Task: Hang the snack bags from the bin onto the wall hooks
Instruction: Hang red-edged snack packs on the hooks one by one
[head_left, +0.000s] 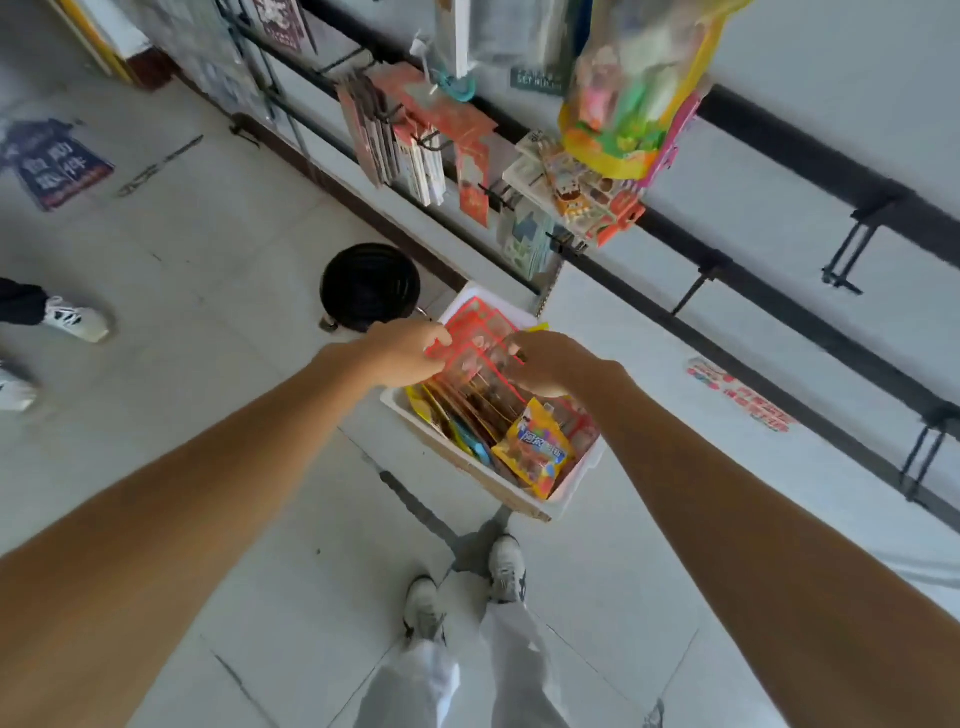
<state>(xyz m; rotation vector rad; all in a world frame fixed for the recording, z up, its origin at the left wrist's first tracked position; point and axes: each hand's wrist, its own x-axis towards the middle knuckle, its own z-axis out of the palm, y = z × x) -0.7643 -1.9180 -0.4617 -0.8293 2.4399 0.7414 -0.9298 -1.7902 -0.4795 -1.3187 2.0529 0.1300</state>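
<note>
Your left hand (405, 353) and right hand (545, 364) both reach down to the white bin (576, 470), which sits on the floor (234, 270) just in front of your shoes (506, 566), close to the wall. Between them you hold a red-edged pack (478, 335) with a clear middle, tilted over the far end of the bin. Your left fingers (434, 345) curl and pinch its left edge; your right fingers (511, 348) curl round its right edge.

More snack bags stand packed on edge in the bin, among them a yellow bag (537, 449) at the near right corner.

On the wall rail to the far right, the empty hooks (852, 249) stick out, well apart from the bin. Farther left along the rail, hanging packs (415, 156) crowd together, and a colourful bag (634, 104) hangs blurred at the top.

A black round container (370, 286) stands on the floor just beyond your left hand. Another person's shoe (78, 318) shows at the left edge.
</note>
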